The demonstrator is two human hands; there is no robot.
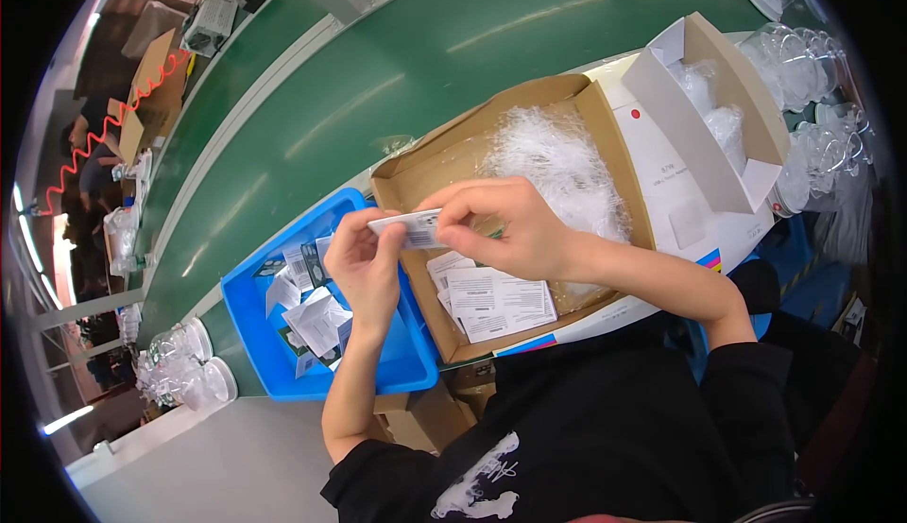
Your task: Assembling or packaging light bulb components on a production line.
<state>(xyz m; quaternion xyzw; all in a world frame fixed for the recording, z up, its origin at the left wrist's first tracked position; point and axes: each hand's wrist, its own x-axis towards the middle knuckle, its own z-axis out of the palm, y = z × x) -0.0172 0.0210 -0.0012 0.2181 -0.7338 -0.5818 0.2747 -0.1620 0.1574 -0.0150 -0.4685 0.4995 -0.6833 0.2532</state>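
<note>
Between my two hands is a small folded card (420,228), white with dark print, held above the gap between a blue bin and a cardboard tray. My left hand (364,263) pinches its left end, and the fingers of my right hand (501,225) grip its right end. Below my left hand, the blue plastic bin (253,358) holds several loose printed cards (316,320). Under my right hand lies the open cardboard tray (430,169), with white shredded filler (557,159) and a pile of printed leaflets (496,301).
An open white carton (652,98) with plastic-wrapped items stands at the right. Beyond it are clear, dome-like plastic pieces (794,65); similar ones (189,372) sit at the far left. A green conveyor belt (378,98) runs behind the bin and tray.
</note>
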